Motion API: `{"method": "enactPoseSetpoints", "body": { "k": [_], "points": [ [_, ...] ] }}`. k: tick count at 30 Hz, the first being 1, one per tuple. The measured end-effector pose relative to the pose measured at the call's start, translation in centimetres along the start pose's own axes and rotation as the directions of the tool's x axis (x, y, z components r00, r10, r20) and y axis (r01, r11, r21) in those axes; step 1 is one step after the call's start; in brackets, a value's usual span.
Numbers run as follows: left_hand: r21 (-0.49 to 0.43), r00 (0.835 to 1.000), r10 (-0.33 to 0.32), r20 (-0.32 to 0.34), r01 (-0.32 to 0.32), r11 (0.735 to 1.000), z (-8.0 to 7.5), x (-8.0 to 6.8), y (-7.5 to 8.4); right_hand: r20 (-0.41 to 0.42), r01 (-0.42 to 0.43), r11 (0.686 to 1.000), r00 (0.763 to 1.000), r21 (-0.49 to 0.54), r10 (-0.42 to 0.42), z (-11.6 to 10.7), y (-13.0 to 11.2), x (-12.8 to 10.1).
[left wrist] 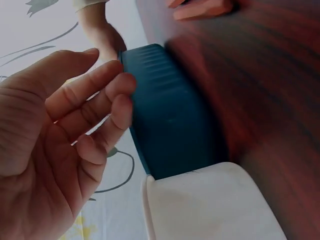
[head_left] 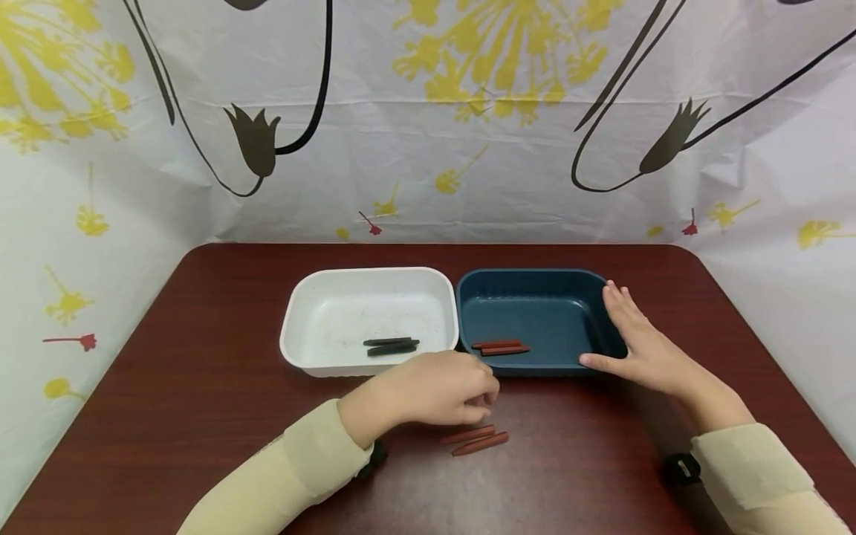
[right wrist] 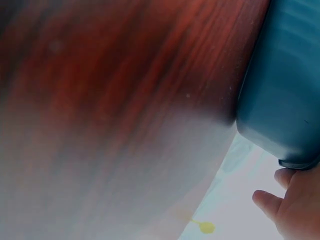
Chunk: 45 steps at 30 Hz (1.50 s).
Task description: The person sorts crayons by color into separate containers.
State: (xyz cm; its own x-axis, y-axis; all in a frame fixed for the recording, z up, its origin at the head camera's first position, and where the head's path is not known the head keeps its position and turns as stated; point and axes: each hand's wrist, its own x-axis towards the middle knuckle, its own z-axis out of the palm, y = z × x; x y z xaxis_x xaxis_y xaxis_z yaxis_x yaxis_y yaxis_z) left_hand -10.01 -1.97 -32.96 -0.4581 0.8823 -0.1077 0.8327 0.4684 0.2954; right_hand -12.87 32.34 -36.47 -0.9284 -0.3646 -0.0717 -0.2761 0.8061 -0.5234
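Observation:
My left hand [head_left: 435,388] hovers just in front of the two trays, its fingers loosely bent. In the left wrist view, nothing lies between its thumb and fingers. Below it, two reddish-brown crayons [head_left: 480,443] lie side by side on the table. My right hand [head_left: 645,349] rests on the right end of the dark blue tray [head_left: 555,368], fingers straight and spread, thumb at the front rim. Inside that tray are reddish-brown crayons [head_left: 504,351], near its front left corner. The white tray [head_left: 314,365] beside it holds several black crayons [head_left: 392,348].
The dark red wooden table [head_left: 200,386] runs back to a white patterned cloth [head_left: 428,200], which also hangs along both sides. The two trays stand next to each other near the table's far edge. Black straps [head_left: 682,469] show near both cuffs.

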Motion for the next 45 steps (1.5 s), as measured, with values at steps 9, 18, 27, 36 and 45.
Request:
{"method": "enactPoseSetpoints", "body": {
  "k": [9,18,27,36,45],
  "points": [
    [-0.013,0.997,-0.04,0.063,0.041,0.999,1.4,0.1,-0.3,0.009,-0.002,1.0,1.0,-0.009,0.002,-0.2,0.2,0.4],
    [-0.025,0.986,-0.082,0.142,0.086,0.996,2.3,0.4,-0.6,0.015,-0.003,1.0,1.0,-0.011,0.003,-0.3,0.2,0.6],
    [-0.031,0.985,-0.066,0.161,0.072,0.997,2.8,0.7,-0.9,0.014,0.0,1.0,1.0,0.004,0.0,-0.2,0.2,0.5],
    [-0.075,0.978,-0.076,0.195,0.092,0.993,2.7,0.9,-0.7,0.015,0.002,1.0,1.0,0.008,-0.002,-0.3,0.1,0.6],
    [-0.131,0.986,-0.03,0.162,0.051,0.99,1.1,0.9,-0.7,0.001,0.024,1.0,1.0,0.007,-0.024,-0.3,0.2,0.5]
  ]
}}
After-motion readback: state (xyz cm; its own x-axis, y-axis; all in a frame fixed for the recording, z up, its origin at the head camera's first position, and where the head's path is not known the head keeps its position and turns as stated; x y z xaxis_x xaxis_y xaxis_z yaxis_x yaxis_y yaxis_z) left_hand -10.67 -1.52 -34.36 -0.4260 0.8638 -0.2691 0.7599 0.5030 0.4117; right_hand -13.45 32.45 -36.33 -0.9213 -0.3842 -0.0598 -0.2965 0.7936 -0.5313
